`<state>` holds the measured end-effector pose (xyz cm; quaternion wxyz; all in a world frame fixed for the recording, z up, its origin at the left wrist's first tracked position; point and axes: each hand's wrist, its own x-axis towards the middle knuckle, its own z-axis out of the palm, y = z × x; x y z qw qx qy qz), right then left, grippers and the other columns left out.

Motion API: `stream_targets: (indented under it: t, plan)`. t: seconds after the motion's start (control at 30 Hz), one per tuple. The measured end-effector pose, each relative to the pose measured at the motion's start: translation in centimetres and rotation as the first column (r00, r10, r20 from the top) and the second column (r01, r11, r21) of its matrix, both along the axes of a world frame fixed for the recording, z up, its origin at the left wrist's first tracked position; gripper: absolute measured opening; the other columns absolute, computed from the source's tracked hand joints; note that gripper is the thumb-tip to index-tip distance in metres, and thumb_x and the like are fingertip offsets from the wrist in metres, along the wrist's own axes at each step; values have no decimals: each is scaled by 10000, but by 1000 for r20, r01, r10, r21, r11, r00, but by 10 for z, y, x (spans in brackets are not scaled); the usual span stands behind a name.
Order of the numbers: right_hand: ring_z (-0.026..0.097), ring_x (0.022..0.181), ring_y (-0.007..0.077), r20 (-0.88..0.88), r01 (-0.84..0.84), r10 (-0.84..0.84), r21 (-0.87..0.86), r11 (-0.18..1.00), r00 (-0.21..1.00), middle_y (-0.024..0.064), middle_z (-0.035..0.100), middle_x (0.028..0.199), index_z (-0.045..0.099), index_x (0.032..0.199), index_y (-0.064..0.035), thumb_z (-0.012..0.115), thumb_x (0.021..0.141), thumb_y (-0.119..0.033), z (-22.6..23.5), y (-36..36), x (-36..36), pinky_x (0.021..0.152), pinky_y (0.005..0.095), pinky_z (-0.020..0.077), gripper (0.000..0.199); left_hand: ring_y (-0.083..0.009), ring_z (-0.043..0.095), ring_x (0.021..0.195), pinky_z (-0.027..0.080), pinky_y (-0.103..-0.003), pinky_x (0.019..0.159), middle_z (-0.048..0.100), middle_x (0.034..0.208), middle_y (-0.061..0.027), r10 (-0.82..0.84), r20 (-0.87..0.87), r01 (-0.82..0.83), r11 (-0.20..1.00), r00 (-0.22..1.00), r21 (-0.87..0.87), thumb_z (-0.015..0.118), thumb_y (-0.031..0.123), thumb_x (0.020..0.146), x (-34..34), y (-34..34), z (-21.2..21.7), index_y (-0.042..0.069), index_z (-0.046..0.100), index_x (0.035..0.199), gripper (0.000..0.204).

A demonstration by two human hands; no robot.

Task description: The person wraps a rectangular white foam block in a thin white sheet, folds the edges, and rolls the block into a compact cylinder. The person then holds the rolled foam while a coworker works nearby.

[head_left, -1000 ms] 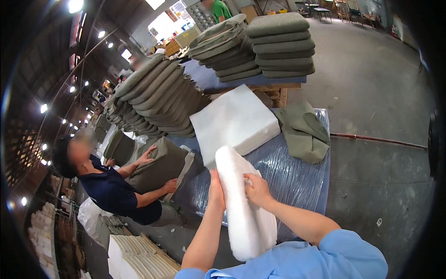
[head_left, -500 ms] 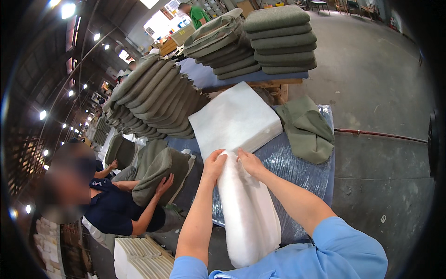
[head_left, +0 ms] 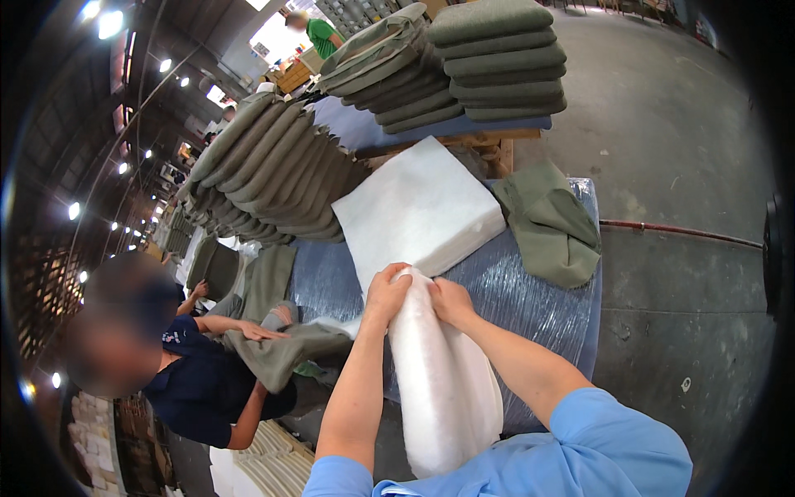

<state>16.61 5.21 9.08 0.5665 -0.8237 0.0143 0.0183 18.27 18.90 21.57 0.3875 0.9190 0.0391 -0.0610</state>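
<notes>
Against my body stands a foam cushion wrapped in white batting (head_left: 426, 389), its far end tilted up toward the table. My left hand (head_left: 387, 294) grips the left corner of that far end, fingers closed on the batting. Closed on the right corner is my right hand (head_left: 451, 301), thumb and fingers pinching the edge. Just beyond both hands lies a square stack of white batting sheets (head_left: 418, 207). A loose grey-green fabric cover (head_left: 551, 228) is crumpled to the right of the stack. My fingertips are partly hidden by the batting.
A plastic-wrapped blue table (head_left: 530, 331) bears the batting stack. Green-covered cushions (head_left: 265, 174) pile up at far left, with more cushion stacks (head_left: 501, 66) behind. At left, a co-worker in a dark shirt (head_left: 195, 381) handles a green cover. Cream foam slabs (head_left: 265, 460) stand lower left.
My right hand has tightened from a spread pinch to a closed grip on the batting's corner. The co-worker's green cover has dropped and flattened, with their hand now across it.
</notes>
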Motion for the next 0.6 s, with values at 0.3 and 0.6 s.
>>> stream_targets:
  t: [0.3, 0.6]
  plan:
    - [723, 966, 254, -83, 64, -45, 241, 968, 996, 134, 766, 1009, 734, 1112, -25, 585, 1047, -253, -20, -34, -51, 874, 393, 542, 280, -283, 695, 1138, 510, -374, 1027, 730, 1256, -175, 109, 259, -110, 994, 960, -11, 661, 243, 964, -7, 6, -17, 97, 699, 1360, 423]
    - [674, 834, 213, 9, -71, 73, 338, 938, 997, 124, 737, 912, 722, 1085, -30, 571, 1065, -345, 66, -22, -27, 780, 391, 520, 350, -225, 502, 1394, 407, -353, 1139, 552, 1505, -142, 81, 100, -5, 796, 992, -605, 631, 186, 1036, -31, 19, -36, 62, 633, 1438, 421]
